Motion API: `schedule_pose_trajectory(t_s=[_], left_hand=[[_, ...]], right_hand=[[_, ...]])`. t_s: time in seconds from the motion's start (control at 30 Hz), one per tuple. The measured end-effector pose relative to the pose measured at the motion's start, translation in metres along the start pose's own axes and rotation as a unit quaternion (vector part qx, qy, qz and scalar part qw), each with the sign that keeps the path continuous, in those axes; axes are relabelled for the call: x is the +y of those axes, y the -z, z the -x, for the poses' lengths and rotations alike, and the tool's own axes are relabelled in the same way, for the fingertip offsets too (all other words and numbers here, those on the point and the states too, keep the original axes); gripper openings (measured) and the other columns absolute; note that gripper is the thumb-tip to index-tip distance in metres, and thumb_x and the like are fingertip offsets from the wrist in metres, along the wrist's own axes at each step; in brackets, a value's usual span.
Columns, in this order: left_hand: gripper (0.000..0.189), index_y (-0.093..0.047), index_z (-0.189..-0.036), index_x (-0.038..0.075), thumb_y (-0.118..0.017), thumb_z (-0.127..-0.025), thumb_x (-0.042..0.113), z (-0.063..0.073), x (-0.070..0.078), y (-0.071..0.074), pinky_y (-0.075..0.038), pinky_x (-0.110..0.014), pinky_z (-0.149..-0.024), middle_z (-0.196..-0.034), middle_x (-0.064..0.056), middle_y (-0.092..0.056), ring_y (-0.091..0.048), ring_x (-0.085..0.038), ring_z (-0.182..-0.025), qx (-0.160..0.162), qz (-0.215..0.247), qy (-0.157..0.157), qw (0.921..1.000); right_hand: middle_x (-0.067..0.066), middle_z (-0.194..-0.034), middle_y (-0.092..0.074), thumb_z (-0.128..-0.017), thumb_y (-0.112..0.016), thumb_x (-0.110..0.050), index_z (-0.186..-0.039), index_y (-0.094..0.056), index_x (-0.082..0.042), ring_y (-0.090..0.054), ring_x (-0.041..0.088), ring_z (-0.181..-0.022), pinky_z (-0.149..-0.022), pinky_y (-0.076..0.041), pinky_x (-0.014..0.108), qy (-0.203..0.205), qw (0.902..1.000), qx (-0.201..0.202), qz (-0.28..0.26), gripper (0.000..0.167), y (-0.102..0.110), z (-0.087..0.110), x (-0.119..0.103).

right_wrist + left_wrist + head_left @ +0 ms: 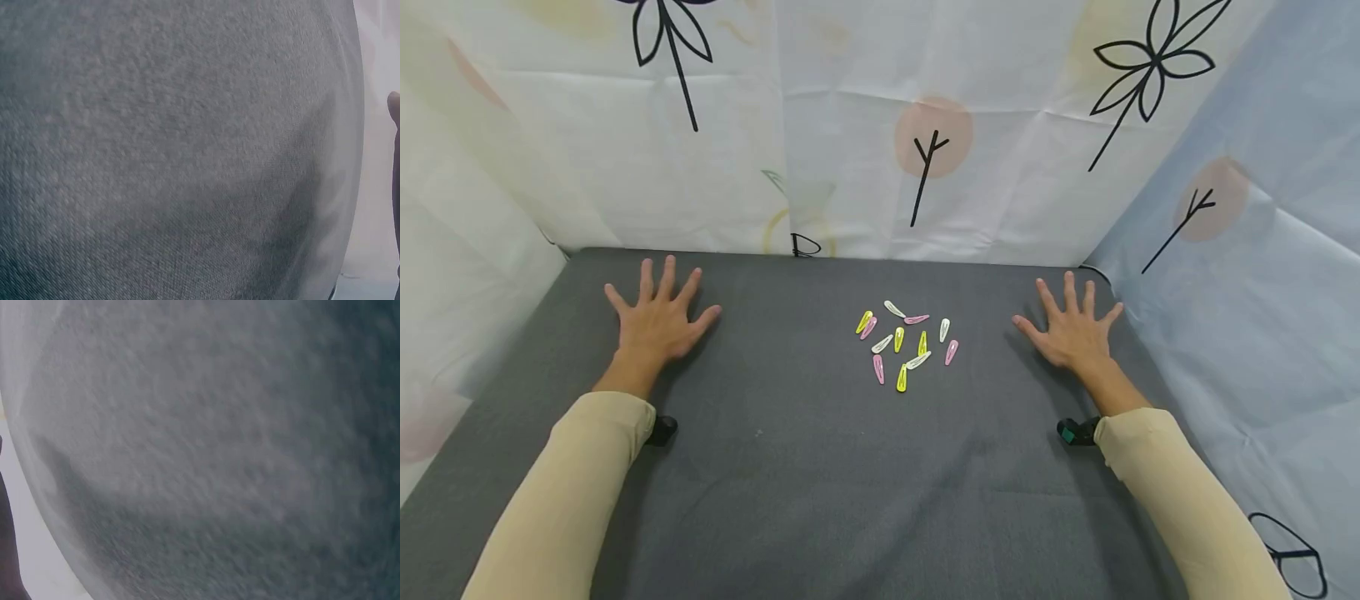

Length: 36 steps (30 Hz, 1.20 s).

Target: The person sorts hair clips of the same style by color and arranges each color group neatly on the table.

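Observation:
In the head view, my left hand (658,325) is spread with straight fingers over the far left of the grey cloth, holding nothing. My right hand (1075,329) is likewise spread on the far right, its fingers apart. Between them, nearer the right hand, lies a loose group of small snap hair clips: several yellow ones such as a yellow hair clip (902,378), several pink ones such as a pink hair clip (951,352), and several white ones such as a white hair clip (944,330). Neither hand touches a clip. Both wrist views show mostly cloth and shadow.
The table (820,483) is covered in grey cloth. A white patterned curtain (850,150) stands along its far edge, with more fabric on both sides. A dark wrist camera (1078,431) sits at the right cuff and another wrist camera (662,430) at the left.

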<state>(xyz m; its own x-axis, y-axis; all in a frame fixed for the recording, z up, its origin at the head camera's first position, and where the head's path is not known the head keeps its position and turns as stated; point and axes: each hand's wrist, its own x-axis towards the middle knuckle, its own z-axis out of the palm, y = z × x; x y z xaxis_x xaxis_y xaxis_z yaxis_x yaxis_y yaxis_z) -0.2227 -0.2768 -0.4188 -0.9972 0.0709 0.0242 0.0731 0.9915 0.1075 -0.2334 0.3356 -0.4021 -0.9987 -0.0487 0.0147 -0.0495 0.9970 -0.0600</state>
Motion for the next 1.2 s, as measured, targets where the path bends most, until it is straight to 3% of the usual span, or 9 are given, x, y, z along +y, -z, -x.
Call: schedule_pose_trajectory(t_s=[0.2,0.5,0.83,1.2], left_hand=[[0.081,-0.018,-0.160,0.015,-0.032,-0.100,0.067,-0.005,0.016,-0.002,0.014,-0.079,-0.099,-0.165,-0.018,0.006,0.013,-0.044,-0.149,0.007,-0.002,-0.027,0.9996],[0.078,-0.022,-0.160,0.020,-0.041,-0.099,0.064,-0.012,0.056,-0.005,0.008,-0.077,-0.104,-0.167,-0.015,-0.001,0.005,-0.040,-0.151,0.005,-0.006,-0.093,0.9956],[0.074,-0.027,-0.159,0.023,-0.049,-0.099,0.059,-0.016,0.093,-0.012,-0.005,-0.073,-0.109,-0.167,-0.012,-0.007,-0.002,-0.038,-0.152,-0.028,0.011,-0.200,0.9794],[0.068,-0.034,-0.157,0.022,-0.053,-0.099,0.053,-0.019,0.128,-0.015,-0.014,-0.069,-0.112,-0.166,-0.012,-0.015,-0.010,-0.038,-0.151,-0.046,0.058,-0.242,0.9674]], right_hand=[[0.021,-0.164,0.008,-0.093,-0.033,-0.076,-0.162,-0.011,-0.022,0.012,0.051,-0.146,-0.097,0.016,0.080,0.013,0.9999,-0.006,-0.006,0.090,-0.001,0.002,-0.009],[0.020,-0.165,0.005,-0.093,-0.033,-0.077,-0.161,-0.017,-0.020,0.005,0.049,-0.148,-0.100,0.014,0.079,0.048,0.9988,-0.005,0.013,0.090,-0.005,0.006,-0.026],[0.018,-0.166,-0.004,-0.093,-0.041,-0.073,-0.161,-0.021,-0.023,-0.002,0.045,-0.150,-0.103,0.008,0.078,0.088,0.9959,-0.001,0.023,0.086,-0.008,0.015,-0.048],[0.018,-0.165,-0.012,-0.095,-0.043,-0.070,-0.161,-0.021,-0.025,-0.011,0.044,-0.149,-0.106,0.001,0.076,0.138,0.9901,-0.005,0.025,0.082,-0.015,0.026,-0.068]])
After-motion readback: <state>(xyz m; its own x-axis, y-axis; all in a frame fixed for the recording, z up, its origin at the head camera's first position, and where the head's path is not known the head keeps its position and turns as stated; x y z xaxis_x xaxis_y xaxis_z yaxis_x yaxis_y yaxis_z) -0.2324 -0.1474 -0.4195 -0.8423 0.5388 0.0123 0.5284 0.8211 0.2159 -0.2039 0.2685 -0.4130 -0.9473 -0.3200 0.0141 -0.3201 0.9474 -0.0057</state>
